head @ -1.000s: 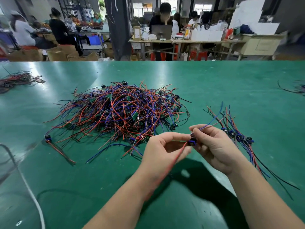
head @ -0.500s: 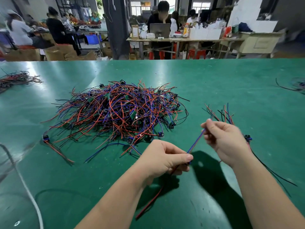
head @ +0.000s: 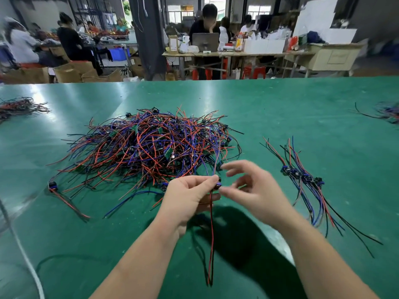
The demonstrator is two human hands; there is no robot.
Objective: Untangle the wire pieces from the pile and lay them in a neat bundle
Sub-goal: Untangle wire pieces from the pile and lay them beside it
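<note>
You have one view: the wide-angle camera on your head, facing forward and down over the green table (head: pixel 280 108). It sits close, so your left hand (head: pixel 187 195), pinching a wire piece (head: pixel 212 223), and your right hand (head: pixel 257 190) fill the lower centre. From your hands the pile (head: pixel 151 147) lies at 11 o'clock and the bundle (head: pixel 306 182) at 3 — the workshop beyond runs along 12.
</note>
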